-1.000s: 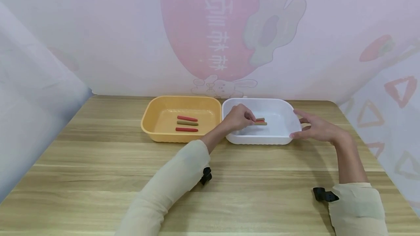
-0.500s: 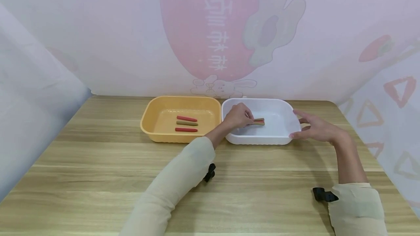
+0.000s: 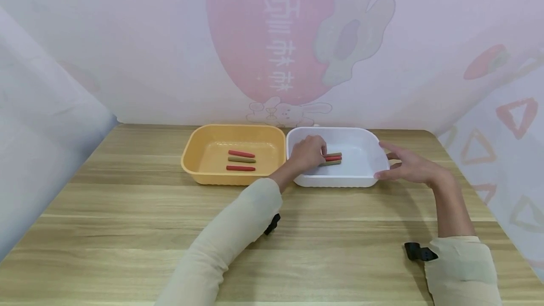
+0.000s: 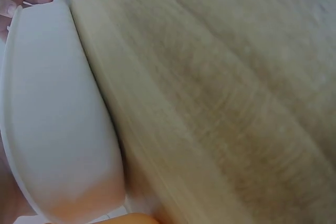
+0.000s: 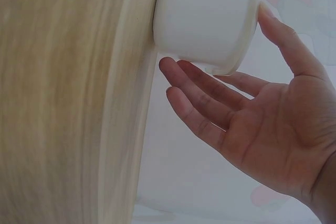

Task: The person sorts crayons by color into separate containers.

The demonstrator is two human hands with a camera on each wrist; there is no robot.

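Note:
My left hand (image 3: 309, 151) reaches into the white tray (image 3: 340, 182). Its curled fingers hold the left ends of a small group of crayons: an olive crayon (image 3: 334, 155) at the back, a red crayon (image 3: 335, 158) in the middle and another olive crayon (image 3: 332, 163) in front. Those left ends are hidden by the hand. At the tray's right end is my right hand (image 3: 408, 165), fingers spread. In the right wrist view its thumb (image 5: 286, 43) touches the tray's rim, with the extended fingers (image 5: 199, 95) close along the end wall.
Left of the white tray, side by side with it, stands a yellow tray (image 3: 193, 159). Two red crayons (image 3: 241, 168) and an olive crayon (image 3: 242, 159) lie inside. Both trays are at the back of the wooden table (image 3: 323, 244), close to the wall (image 3: 161, 60).
My left hand has shifted slightly left inside the white tray, and the crayons at its fingertips moved with it. They now lie a little further apart. The right hand has stayed put.

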